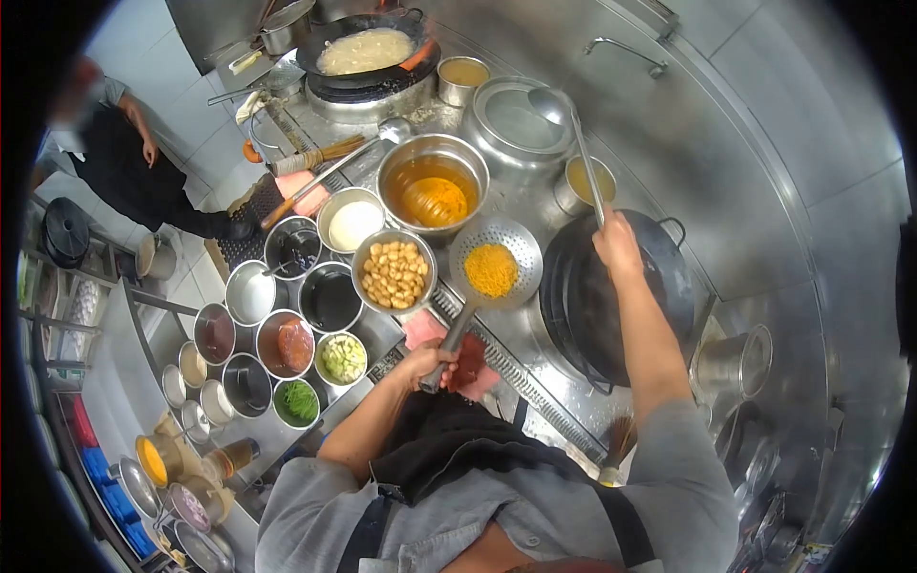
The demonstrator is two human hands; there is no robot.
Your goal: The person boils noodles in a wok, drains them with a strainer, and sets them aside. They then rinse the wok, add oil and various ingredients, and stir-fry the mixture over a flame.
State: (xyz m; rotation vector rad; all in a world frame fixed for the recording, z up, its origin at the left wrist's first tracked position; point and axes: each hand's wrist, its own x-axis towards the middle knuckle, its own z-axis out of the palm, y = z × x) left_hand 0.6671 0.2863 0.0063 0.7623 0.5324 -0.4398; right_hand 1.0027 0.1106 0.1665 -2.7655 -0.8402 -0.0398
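Observation:
My left hand [427,361] grips the handle of a perforated metal strainer [497,250] that holds a heap of orange-yellow food [491,269]. The strainer hangs over the steel counter, between a bowl of yellow nuggets [393,272] and a large black wok [621,296]. My right hand [616,244] is closed on the long handle of a steel ladle [552,103], whose bowl reaches up over a lidded steel pot [514,124]. The wok lies under my right forearm.
A big bowl of amber oil [432,183] stands behind the strainer. Several small bowls of sauces and chopped greens [298,401] crowd the left counter. A far wok of pale broth [363,50] sits on a burner. Another person in black [124,162] stands at left.

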